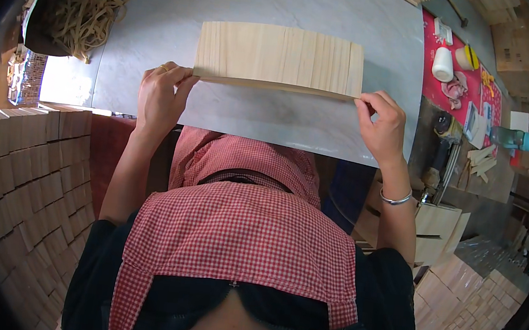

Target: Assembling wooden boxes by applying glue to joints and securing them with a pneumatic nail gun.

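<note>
A pale wooden board (279,57), or a row of thin boards side by side, lies over the grey marbled tabletop (166,0). Its near edge looks slightly raised, with a shadow beneath it. My left hand (164,93) pinches the near left corner between thumb and fingers. At the near right corner, my right hand (382,122) grips the wood the same way, its fingers curled. Whether it is one piece or several pressed together, I cannot tell.
A container of tan rubber bands (94,5) stands far left. Stacked wooden blocks (32,166) rise at the left. On a red cloth (430,60) at the right are a white bottle (442,64) and a yellow-lidded tub (467,57). More stacked wood (463,302) sits lower right.
</note>
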{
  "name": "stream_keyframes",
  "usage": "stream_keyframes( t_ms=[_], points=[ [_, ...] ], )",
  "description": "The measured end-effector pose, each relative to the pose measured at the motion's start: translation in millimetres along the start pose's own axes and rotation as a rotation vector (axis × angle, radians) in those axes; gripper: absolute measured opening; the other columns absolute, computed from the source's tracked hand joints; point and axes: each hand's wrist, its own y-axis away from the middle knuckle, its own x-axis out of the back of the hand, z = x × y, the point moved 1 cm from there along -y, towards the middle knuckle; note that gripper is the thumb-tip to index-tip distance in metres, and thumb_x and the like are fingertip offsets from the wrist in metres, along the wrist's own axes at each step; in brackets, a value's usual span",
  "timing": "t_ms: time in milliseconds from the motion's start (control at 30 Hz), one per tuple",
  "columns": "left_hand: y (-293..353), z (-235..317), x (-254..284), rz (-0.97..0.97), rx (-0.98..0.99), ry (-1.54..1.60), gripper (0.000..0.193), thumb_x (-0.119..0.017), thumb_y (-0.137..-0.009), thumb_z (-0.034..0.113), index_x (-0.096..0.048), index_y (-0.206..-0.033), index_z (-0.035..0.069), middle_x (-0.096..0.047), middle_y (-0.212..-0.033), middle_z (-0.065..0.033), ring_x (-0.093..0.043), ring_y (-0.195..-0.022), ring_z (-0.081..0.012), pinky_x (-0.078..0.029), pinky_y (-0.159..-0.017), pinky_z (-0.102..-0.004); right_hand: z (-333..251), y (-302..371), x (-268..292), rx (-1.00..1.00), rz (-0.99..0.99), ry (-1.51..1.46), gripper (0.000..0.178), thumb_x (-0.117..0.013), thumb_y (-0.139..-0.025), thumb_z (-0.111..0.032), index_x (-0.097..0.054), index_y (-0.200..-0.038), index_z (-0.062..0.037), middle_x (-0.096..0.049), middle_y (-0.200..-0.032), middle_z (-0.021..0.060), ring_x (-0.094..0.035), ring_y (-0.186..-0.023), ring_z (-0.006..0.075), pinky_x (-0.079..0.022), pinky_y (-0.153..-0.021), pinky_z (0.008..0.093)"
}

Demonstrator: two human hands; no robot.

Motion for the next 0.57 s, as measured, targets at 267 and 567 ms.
stream_keyframes(
  t_ms=[267,567],
  points=[
    [-2.6,2.0,-1.3,0.019,-0.006,0.109,0.01,-0.073,-0.085,0.005,-0.075,-0.091,-0.003,-0.068,-0.078,-0.0065,-0.056,-0.067,-0.0174,-0.047,-0.075,-0.0301,19.0,-11.2,6.6,-0.175,-0.142,-0.298,0.002,-0.066,-0.085,0.004,-0.066,-0.084,0.0025,-0.066,-0.079,0.0045,-0.054,-0.062,0.0137,-0.045,-0.058,0.0277],
    [2.1,-0.3,-3.0,0.018,0.066,0.165,0.01,-0.072,-0.086,0.001,-0.074,-0.093,-0.006,-0.068,-0.083,-0.0076,-0.058,-0.072,-0.0159,-0.047,-0.067,-0.0282,39.8,-45.6,4.6,-0.702,-0.677,-0.653,0.01,-0.06,-0.09,-0.002,-0.066,-0.099,-0.0009,-0.069,-0.08,0.006,-0.06,-0.061,0.0154,-0.048,-0.057,0.0259]
  ],
)
